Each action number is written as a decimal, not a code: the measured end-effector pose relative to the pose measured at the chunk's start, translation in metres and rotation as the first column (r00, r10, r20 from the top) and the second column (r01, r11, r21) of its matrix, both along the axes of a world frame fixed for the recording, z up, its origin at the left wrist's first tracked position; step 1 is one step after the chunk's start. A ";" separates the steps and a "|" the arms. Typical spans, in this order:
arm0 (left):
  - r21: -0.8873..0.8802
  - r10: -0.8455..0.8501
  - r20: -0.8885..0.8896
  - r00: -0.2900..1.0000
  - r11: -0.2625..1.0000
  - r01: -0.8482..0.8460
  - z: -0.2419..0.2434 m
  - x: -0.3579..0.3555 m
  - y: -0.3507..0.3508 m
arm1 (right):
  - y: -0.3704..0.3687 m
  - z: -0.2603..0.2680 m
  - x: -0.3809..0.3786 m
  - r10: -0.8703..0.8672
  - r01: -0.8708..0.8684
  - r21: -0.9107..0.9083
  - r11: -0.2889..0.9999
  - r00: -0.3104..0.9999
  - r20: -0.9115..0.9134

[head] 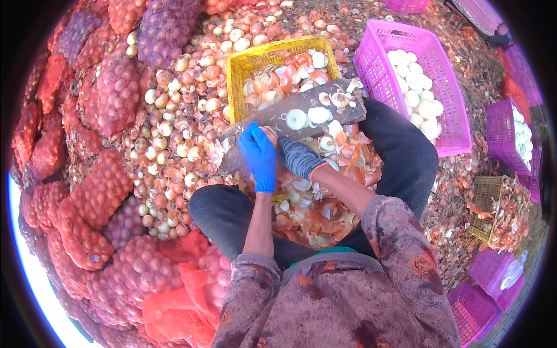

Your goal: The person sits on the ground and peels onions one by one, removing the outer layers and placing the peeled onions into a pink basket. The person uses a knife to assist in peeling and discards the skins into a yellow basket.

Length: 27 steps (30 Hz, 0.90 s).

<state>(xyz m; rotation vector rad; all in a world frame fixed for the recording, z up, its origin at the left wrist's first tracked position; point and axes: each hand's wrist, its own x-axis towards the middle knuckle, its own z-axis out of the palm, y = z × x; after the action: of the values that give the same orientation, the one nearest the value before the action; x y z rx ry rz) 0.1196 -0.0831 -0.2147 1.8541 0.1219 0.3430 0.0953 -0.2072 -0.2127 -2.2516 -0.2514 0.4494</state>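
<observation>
My left hand (260, 158), in a blue knit glove, is closed at the near left part of a dark wooden board (278, 115); what its fingers grip cannot be made out. Close beside it on the right, my right hand (302, 157) wears a grey knit glove with its fingers curled; any tool in it is hidden. Between the two hands an onion (269, 134) partly shows. Peeled white onions (296, 119) and skin scraps lie on the board, which rests across a yellow plastic crate (233, 87) holding onions and skins. Below the board, loose onion skins (324, 213) lie between my legs.
A pink plastic crate (457, 108) of peeled onions stands by my right knee. Unpeeled onions (163, 143) spread over the ground at left, with full mesh sacks (117, 95) beyond. More crates (500, 130) and a yellow crate of skins (483, 200) stand far right.
</observation>
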 end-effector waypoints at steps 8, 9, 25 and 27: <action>-0.118 -0.010 0.004 1.000 0.993 0.010 0.014 0.001 0.000 | -0.066 0.008 -0.085 0.056 0.000 -0.425 0.905 0.991 0.119; -0.089 -0.020 0.017 1.000 0.996 0.021 0.014 -0.001 0.002 | -0.077 0.007 -0.093 0.014 0.047 -0.387 0.921 0.988 0.153; 0.189 0.063 -0.051 0.997 0.981 -0.052 -0.005 -0.017 0.029 | -0.024 0.012 -0.102 -0.146 0.140 0.072 0.988 0.985 0.090; 0.178 0.066 -0.064 0.996 0.983 -0.054 -0.002 -0.013 0.019 | -0.022 0.014 -0.097 -0.146 0.139 0.082 0.987 0.986 0.087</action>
<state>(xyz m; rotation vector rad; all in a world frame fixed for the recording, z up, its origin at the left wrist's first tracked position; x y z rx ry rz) 0.1068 -0.0639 -0.2169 2.0412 0.2015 0.3400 -0.0019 -0.2295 -0.1986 -2.2007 -0.1513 0.2560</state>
